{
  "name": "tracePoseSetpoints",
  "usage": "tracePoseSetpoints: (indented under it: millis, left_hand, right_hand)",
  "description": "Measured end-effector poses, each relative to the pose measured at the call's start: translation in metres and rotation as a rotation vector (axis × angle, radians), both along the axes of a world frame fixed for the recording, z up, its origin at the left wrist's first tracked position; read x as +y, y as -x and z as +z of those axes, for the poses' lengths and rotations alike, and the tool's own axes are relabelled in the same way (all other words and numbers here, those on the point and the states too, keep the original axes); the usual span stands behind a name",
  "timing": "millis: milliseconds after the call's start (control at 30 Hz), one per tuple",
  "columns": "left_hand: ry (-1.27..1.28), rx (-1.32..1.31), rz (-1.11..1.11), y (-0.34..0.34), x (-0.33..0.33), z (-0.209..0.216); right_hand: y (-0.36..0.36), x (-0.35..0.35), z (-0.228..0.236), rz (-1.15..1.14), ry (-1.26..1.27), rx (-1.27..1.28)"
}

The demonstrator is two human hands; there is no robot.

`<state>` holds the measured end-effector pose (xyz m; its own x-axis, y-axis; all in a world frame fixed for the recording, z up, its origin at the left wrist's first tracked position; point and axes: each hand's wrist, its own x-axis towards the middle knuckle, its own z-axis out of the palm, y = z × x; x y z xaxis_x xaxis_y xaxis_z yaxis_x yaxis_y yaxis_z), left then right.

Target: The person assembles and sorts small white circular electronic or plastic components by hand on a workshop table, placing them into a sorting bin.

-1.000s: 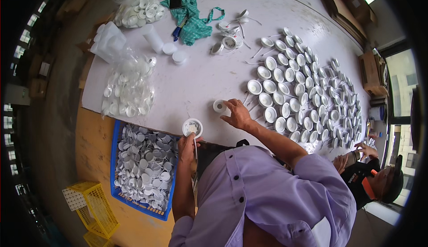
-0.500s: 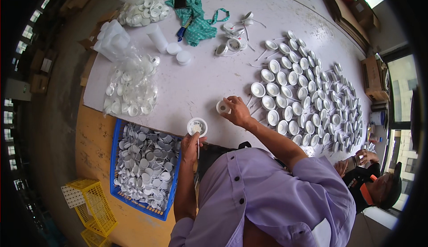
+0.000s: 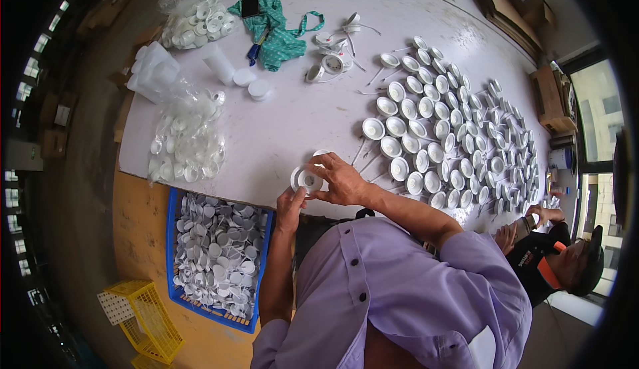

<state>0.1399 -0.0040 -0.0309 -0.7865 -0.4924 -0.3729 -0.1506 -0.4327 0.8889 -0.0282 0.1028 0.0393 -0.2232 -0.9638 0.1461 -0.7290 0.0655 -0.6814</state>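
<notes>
Pinching a white dish (image 3: 294,180) by its near side, the left hand (image 3: 289,208) meets the right hand (image 3: 343,181), whose curled fingers hold a white cup (image 3: 310,183) over it, above the bench's (image 3: 279,129) near edge. Lamps (image 3: 442,129) crowd the right; a blue basket (image 3: 171,249) sits lower left.

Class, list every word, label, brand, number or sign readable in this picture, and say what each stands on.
None reads clearly enough to quote.
Co-worker's black shirt: pale lettering, too small and blurred.
Brown carton, far left: pale patch, too blurred to tell.
Held white round piece: dark specks, no readable text.
</notes>
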Motion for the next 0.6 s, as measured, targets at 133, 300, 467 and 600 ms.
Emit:
tracePoseSetpoints:
  millis: [133, 300, 467, 600]
  left_hand:
    - [0.067, -0.029, -0.006, 0.008, 0.007, 0.002]
    - [0.031, -0.017, 0.005, 0.011, 0.009, -0.001]
    - [0.107, -0.040, 0.009, 0.020, 0.014, 0.003]
    - [0.240, -0.127, -0.032, 0.024, 0.013, 0.003]
  right_hand:
    - [-0.001, 0.001, 0.002, -0.026, 0.011, 0.003]
    - [0.005, 0.010, -0.006, -0.062, 0.039, -0.103]
    - [0.015, 0.018, -0.026, -0.269, -0.066, -0.562]
    - [0.012, 0.013, -0.029, -0.364, -0.091, -0.565]
